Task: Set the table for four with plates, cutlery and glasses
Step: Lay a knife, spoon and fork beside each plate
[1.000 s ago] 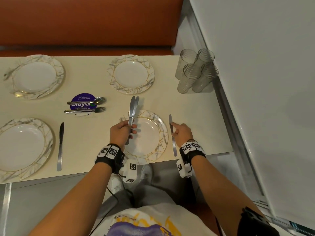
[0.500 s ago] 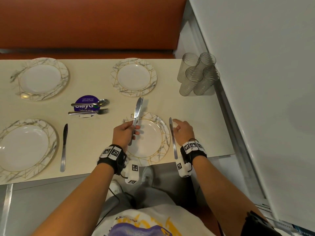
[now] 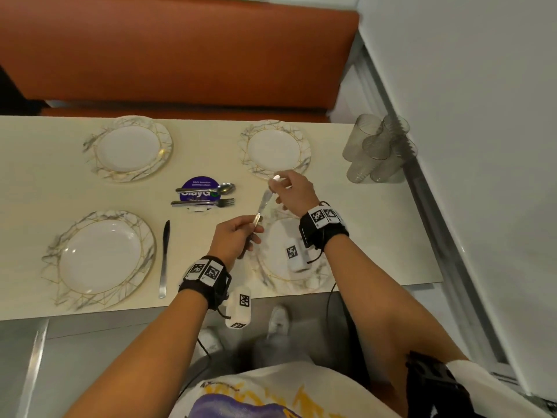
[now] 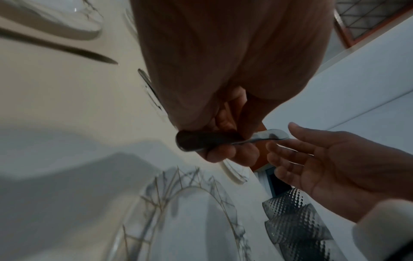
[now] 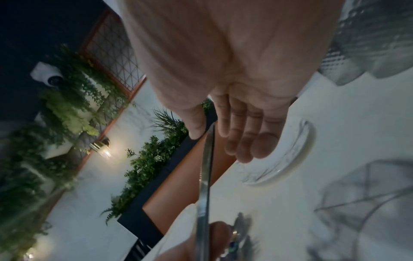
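Note:
Four marbled plates lie on the cream table: far left (image 3: pixel 132 147), far right (image 3: pixel 274 152), near left (image 3: pixel 99 257) and near right (image 3: pixel 271 285), partly under my right arm. My left hand (image 3: pixel 254 229) grips a table knife (image 3: pixel 265 200) by its handle above the near right plate. The blade slants up to my right hand (image 3: pixel 278 184), which pinches its tip between thumb and forefinger. In the right wrist view the blade (image 5: pixel 206 167) runs between the thumb and the fingers. Another knife (image 3: pixel 164 257) lies right of the near left plate. Several glasses (image 3: pixel 376 149) stand clustered at the far right corner.
A spoon (image 3: pixel 211 188) and a fork (image 3: pixel 205 203) lie on a round purple sticker (image 3: pixel 197 193) at the table's middle. An orange bench (image 3: pixel 180 55) runs along the far side. A white wall (image 3: pixel 482 146) borders the right edge, close to the glasses.
My right hand left the knife beside the near right plate and moved up and left to the held knife's tip. That laid knife is now hidden under my right arm.

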Demonstrator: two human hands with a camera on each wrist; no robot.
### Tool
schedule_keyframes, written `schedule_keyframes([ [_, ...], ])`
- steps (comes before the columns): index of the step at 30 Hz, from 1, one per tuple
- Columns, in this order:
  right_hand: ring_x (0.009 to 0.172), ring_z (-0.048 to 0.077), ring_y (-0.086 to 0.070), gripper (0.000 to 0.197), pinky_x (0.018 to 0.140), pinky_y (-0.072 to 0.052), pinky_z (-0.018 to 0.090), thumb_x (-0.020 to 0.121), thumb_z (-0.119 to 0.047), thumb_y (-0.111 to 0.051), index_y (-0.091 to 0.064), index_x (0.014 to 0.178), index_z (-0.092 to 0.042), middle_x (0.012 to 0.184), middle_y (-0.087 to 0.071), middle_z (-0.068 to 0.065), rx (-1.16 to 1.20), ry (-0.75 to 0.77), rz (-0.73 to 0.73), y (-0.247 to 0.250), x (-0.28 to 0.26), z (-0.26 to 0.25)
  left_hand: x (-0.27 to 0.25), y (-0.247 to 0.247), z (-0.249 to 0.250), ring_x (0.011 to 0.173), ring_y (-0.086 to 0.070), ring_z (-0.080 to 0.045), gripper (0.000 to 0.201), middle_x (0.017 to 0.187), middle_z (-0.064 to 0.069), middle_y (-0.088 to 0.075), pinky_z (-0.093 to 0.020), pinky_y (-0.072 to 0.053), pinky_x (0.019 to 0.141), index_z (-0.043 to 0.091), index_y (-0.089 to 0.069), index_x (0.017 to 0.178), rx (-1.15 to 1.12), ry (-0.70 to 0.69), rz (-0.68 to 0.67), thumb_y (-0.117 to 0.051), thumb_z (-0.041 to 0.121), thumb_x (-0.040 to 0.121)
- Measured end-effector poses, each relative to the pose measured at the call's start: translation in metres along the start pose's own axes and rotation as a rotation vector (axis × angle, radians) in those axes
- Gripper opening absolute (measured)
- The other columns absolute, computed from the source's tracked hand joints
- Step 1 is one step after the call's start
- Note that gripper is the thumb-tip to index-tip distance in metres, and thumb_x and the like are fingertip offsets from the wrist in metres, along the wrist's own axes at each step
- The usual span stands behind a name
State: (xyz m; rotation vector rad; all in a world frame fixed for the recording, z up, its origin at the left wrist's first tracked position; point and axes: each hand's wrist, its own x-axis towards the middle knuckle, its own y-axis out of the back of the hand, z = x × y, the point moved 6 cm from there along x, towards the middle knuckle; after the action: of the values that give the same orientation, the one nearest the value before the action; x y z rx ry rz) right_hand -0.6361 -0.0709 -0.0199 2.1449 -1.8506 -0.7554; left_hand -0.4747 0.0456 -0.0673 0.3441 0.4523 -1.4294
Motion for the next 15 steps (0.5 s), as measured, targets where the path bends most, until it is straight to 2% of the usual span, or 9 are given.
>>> schedule_keyframes([
  [2,0.062,0.024,-0.07,0.021,0.066,-0.061,0.045,0.092,-0.03,-0.066,-0.068,0.098,-0.01,0.08,-0.074,0.009,0.031,0.001,-0.056,-0.022,-0.005,-0.02,-0.008,0.022,0.006,0.067,-0.062,-0.023,0.021,0.095,-0.013,-0.078,-0.03,-0.037,0.049,0.013,-0.075,0.113,0.009,-0.014,-0.023,-0.058,0.01,0.103],
  [4,0.058,0.026,-0.065,0.014,0.065,-0.058,0.045,0.092,-0.021,-0.067,-0.068,0.091,-0.007,0.07,-0.072,0.012,0.122,-0.018,-0.082,-0.042,-0.009,-0.032,-0.013,0.047,0.009,0.072,-0.065,-0.026,0.02,0.095,-0.014,-0.076,-0.034,-0.045,0.054,0.011,-0.075,0.113,-0.005,-0.019,-0.048,-0.059,0.007,0.102],
  [6,0.06,0.029,-0.065,0.01,0.064,-0.058,0.044,0.092,-0.013,-0.068,-0.068,0.093,-0.003,0.07,-0.071,0.015,0.221,-0.018,-0.089,-0.06,-0.012,-0.043,-0.017,0.072,0.01,0.074,-0.067,-0.024,0.018,0.092,-0.013,-0.072,-0.035,-0.053,0.061,0.009,-0.076,0.113,0.011,-0.027,-0.072,-0.063,0.007,0.1],
  [8,0.061,0.029,-0.067,0.009,0.066,-0.06,0.045,0.092,-0.011,-0.068,-0.069,0.095,-0.002,0.074,-0.073,0.017,0.257,-0.004,-0.068,-0.073,-0.014,-0.054,-0.02,0.098,0.008,0.076,-0.067,-0.023,0.018,0.088,-0.01,-0.072,-0.036,-0.056,0.067,0.011,-0.077,0.113,0.046,-0.03,-0.069,-0.07,0.009,0.097],
  [11,0.061,0.027,-0.067,0.007,0.068,-0.061,0.046,0.091,-0.009,-0.068,-0.07,0.095,-0.003,0.072,-0.071,0.016,0.335,0.001,-0.007,-0.085,-0.017,-0.066,-0.024,0.139,0.012,0.077,-0.066,-0.023,0.018,0.089,-0.006,-0.074,-0.035,-0.06,0.07,0.012,-0.078,0.108,-0.023,-0.049,0.037,-0.076,0.008,0.091],
  [13,0.062,0.027,-0.066,0.008,0.07,-0.06,0.047,0.091,-0.006,-0.067,-0.07,0.097,-0.001,0.07,-0.069,0.015,0.407,-0.02,0.022,-0.088,-0.018,-0.068,-0.022,0.16,0.022,0.078,-0.07,-0.021,0.025,0.091,-0.006,-0.077,-0.033,-0.06,0.071,0.011,-0.077,0.111,-0.088,-0.073,0.098,-0.08,0.009,0.086],
  [15,0.064,0.028,-0.064,0.011,0.071,-0.058,0.047,0.09,-0.004,-0.067,-0.071,0.1,-0.002,0.074,-0.069,0.016,0.447,-0.039,0.027,-0.092,-0.018,-0.066,-0.016,0.176,0.034,0.081,-0.074,-0.022,0.034,0.096,-0.011,-0.079,-0.032,-0.061,0.073,0.009,-0.073,0.116,-0.187,-0.091,0.154,-0.082,0.007,0.083],
])
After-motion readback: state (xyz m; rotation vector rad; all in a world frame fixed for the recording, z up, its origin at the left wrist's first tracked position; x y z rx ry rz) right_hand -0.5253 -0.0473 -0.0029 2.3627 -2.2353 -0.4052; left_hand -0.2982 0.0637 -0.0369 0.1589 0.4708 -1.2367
